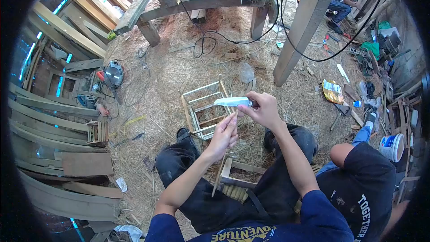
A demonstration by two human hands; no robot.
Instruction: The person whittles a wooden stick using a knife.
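Note:
My right hand (264,110) is closed around the dark handle of a knife, its broad, bright blade (228,101) pointing left. In my left hand (224,139) a thin wooden stick (218,177) is pinched; it slants down toward my lap. The stick's upper end meets my right thumb just under the blade. Beyond both hands, a small frame of thin wooden strips (192,112) stands on the floor. Between my legs is a low wooden piece with a slatted part (235,192), partly hidden by my trousers.
Shavings cover the floor. A workbench (206,3) stands ahead, beside a wooden post (304,31). A circular saw (114,74) lies left. Close on my right sits a person in a dark shirt (358,188), near a white bucket (392,147). Another person sits far right.

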